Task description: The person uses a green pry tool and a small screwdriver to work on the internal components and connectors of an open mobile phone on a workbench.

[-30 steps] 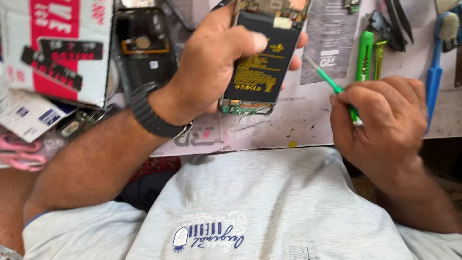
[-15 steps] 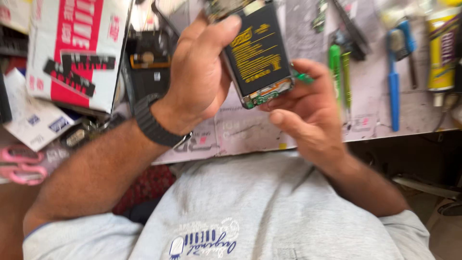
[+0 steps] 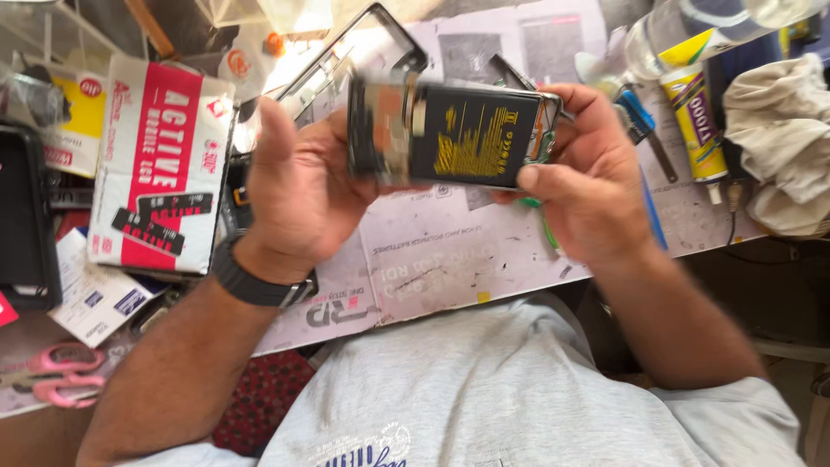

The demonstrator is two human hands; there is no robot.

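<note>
Opened phone [image 3: 458,134]: held level above the workbench [image 3: 450,259], between both hands | left hand [image 3: 298,195]: fingers clasp its left end | right hand [image 3: 588,186]: grips its right end, green tool [image 3: 546,227] tucked beneath fingers.

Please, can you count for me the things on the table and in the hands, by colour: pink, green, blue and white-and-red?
Pink: 1, the scissors
Green: 1, the thin tool under the right hand
Blue: 1, the tool beside that hand
White-and-red: 1, the box beside the left hand
Total: 4
</note>
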